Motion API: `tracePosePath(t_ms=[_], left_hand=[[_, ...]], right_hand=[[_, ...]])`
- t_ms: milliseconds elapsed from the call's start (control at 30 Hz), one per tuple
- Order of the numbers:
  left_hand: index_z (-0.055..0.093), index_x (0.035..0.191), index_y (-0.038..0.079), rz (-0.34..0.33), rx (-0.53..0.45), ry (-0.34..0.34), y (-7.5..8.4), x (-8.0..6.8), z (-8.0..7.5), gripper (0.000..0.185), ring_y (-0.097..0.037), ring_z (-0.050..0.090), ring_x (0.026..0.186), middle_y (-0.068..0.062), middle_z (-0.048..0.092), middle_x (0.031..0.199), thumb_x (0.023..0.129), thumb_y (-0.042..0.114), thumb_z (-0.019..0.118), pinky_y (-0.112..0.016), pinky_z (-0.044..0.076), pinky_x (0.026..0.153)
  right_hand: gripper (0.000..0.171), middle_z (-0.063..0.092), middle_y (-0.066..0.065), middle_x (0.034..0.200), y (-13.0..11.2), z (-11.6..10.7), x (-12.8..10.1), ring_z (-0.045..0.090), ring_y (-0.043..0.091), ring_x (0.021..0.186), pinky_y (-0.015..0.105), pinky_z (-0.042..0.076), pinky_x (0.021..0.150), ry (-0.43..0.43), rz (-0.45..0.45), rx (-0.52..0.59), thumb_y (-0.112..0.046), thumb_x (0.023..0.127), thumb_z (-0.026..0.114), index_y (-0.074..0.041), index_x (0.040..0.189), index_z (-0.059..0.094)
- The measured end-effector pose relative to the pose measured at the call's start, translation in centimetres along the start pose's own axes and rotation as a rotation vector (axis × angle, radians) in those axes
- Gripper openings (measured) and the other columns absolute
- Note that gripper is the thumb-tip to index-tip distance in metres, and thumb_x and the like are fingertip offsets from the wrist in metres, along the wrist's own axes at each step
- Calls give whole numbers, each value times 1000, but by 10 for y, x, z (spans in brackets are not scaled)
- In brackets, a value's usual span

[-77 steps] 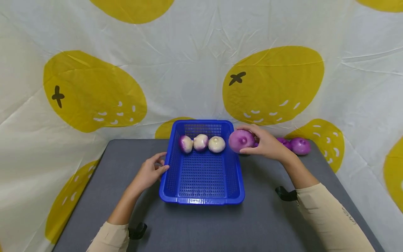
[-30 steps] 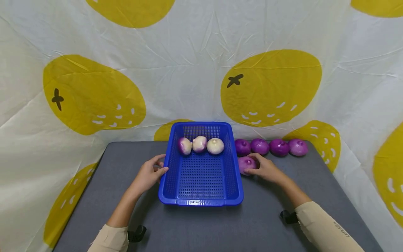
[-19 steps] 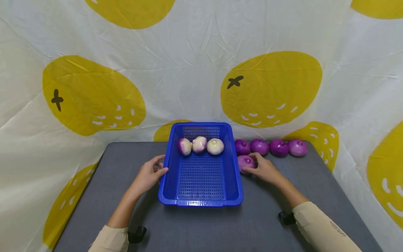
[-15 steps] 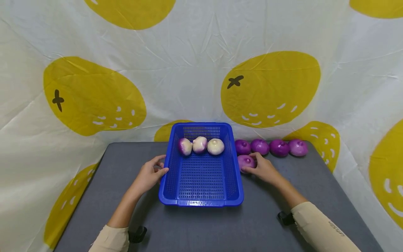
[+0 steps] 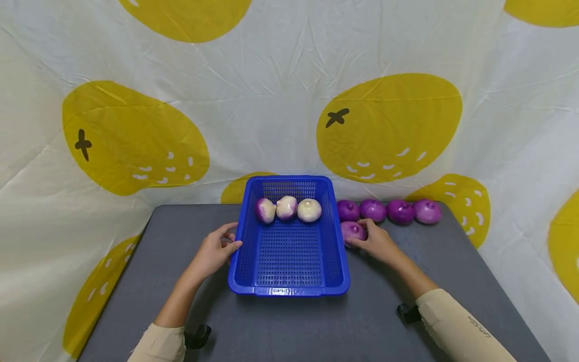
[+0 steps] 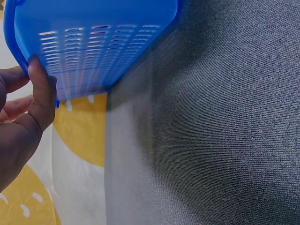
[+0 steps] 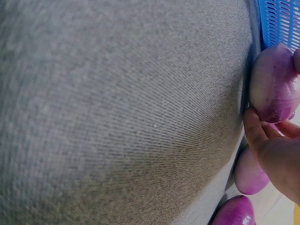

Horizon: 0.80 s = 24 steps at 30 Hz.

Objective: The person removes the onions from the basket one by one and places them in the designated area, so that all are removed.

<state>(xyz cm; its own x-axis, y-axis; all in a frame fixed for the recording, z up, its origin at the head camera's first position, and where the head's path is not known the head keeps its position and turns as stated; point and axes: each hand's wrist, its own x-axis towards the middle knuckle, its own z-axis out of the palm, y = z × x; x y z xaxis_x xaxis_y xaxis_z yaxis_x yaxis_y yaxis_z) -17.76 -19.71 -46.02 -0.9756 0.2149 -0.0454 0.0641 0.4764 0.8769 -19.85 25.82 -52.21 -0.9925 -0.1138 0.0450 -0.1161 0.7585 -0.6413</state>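
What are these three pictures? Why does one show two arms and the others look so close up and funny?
A person wears three cameras: one on the head, one on each wrist. The head view shows both arms over a grey table. The left hand holds the side of a blue basket with three pale onions inside. The right hand holds a purple onion on the table beside the basket; four more purple onions sit in a row behind. The wrist views show those same hands from very close.

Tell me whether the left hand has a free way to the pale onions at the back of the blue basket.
Probably yes. The left hand holds the blue basket by its left rim, and the three pale onions lie uncovered in the open basket, just over that wall. Nothing stands between them.
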Motion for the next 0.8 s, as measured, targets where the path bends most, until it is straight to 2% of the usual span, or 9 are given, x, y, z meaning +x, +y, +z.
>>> tracePosePath(t_ms=[200, 367, 567, 800], left_hand=[[48, 148, -4, -1, 11, 1, 2, -1, 0, 52, -19, 66, 71, -19, 59, 103, 100, 7, 66, -47, 63, 60], [48, 148, -4, -7, 9, 0, 1, -1, 0, 52, -19, 67, 70, -19, 59, 102, 100, 6, 66, -50, 63, 61], [49, 147, -4, 4, 10, 5, 0, -1, -1, 51, -19, 66, 70, -20, 59, 102, 100, 7, 67, -48, 62, 59], [50, 147, -4, 6, 6, 7, 0, -1, 1, 50, -19, 66, 70, -19, 59, 101, 100, 6, 67, -49, 62, 59]], right_hand=[[68, 66, 28, 123, -1, -1, -2, 64, 35, 99, 47, 54, 85, 15, -14, 8, -35, 91, 81, 5, 138, 51], [69, 66, 27, 121, 1, -4, -2, 64, 35, 102, 49, 55, 86, 16, -27, 21, -34, 91, 81, 6, 138, 50], [67, 65, 29, 124, 4, -7, -2, 66, 40, 109, 54, 57, 93, 8, -46, 47, -30, 91, 81, 8, 137, 50], [71, 61, 31, 131, -4, -31, 1, 67, 43, 108, 58, 56, 94, 36, -50, 2, -33, 91, 80, 9, 138, 50]])
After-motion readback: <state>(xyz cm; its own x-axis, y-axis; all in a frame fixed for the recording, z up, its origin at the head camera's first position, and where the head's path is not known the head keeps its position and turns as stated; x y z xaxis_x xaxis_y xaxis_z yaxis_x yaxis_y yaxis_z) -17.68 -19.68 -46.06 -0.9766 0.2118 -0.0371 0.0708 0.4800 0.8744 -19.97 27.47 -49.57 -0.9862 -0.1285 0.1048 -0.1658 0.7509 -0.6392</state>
